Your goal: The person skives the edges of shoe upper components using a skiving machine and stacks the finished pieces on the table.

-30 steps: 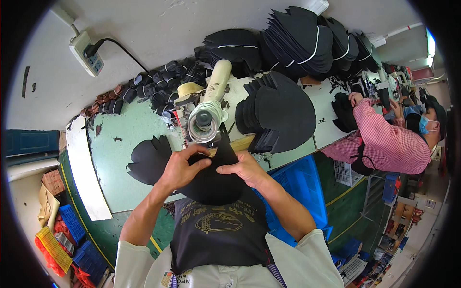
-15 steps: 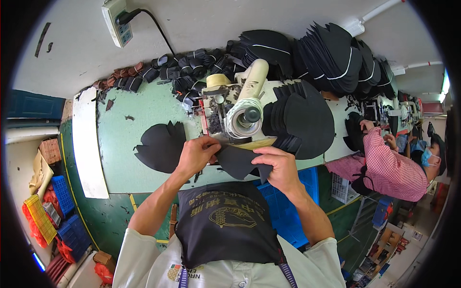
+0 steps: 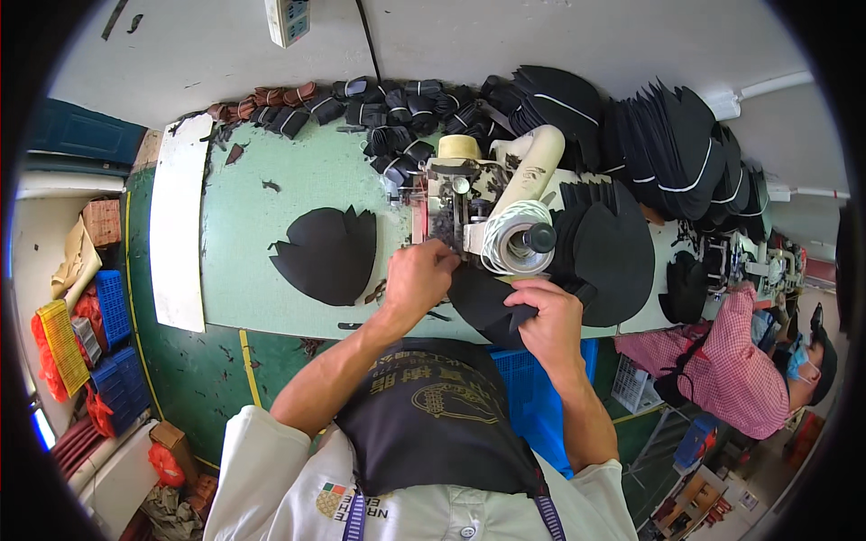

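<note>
My left hand [image 3: 422, 278] is closed, its fingertips pinching the left edge of a black cut leather-like piece [image 3: 478, 302] by the front of a cream bench machine [image 3: 460, 191]. With closed fingers my right hand [image 3: 548, 317] grips the same piece on its right side, where an edge folds up. The piece lies against the machine's front, and its far edge is partly hidden there. On the green table to the left lies a black piece with a notched top [image 3: 327, 257]. A fanned stack of similar black pieces [image 3: 616, 257] sits right of the machine.
Tied black bundles [image 3: 397, 106] and strapped black stacks [image 3: 677, 149] line the wall. A blue crate [image 3: 541, 428] stands below the table edge. To the right, a person in a checked shirt [image 3: 726, 379] works at another machine. Coloured baskets [image 3: 117, 383] stand at far left.
My head view has shifted left, so the table things appear farther right. Both hands still grip the black piece, which sits a little closer to the machine's front.
</note>
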`<action>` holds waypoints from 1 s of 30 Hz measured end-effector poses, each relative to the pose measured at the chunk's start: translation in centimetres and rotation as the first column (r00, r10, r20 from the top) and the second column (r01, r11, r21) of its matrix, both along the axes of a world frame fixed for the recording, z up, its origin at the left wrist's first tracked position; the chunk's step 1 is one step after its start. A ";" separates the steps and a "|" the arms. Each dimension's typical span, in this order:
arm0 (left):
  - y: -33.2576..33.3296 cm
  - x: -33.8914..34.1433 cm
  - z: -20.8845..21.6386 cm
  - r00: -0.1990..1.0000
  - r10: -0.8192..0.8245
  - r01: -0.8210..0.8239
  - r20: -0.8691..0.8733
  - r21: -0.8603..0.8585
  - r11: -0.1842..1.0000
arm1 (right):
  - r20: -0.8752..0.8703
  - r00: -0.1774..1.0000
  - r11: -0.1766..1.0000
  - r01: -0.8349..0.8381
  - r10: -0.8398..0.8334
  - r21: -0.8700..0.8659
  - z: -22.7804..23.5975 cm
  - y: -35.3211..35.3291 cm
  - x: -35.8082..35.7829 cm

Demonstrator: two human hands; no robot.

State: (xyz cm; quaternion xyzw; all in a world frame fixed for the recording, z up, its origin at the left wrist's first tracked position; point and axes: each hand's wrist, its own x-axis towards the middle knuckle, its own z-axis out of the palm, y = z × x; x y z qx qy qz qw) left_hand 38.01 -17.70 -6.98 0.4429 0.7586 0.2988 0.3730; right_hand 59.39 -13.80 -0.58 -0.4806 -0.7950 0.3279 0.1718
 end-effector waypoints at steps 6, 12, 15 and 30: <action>0.1 -1.0 0.8 0.983 -0.021 0.048 0.181 -0.144 0.988 | 0.055 0.998 0.999 -0.038 0.038 0.013 0.5 -0.6 -0.2; 0.7 -1.9 0.8 0.989 -0.144 0.140 -0.045 -0.089 0.986 | 0.128 0.991 0.998 -0.041 0.046 -0.037 1.4 -0.9 -1.5; -0.4 0.7 -1.1 0.993 -0.055 0.060 -0.102 0.041 0.997 | 0.044 0.993 0.993 0.107 -0.109 0.050 1.3 -0.5 0.1; -6.5 -17.7 -10.4 0.797 -0.222 0.189 -0.562 -0.118 0.975 | 0.067 0.946 0.789 0.223 -0.316 0.573 6.7 -0.6 7.1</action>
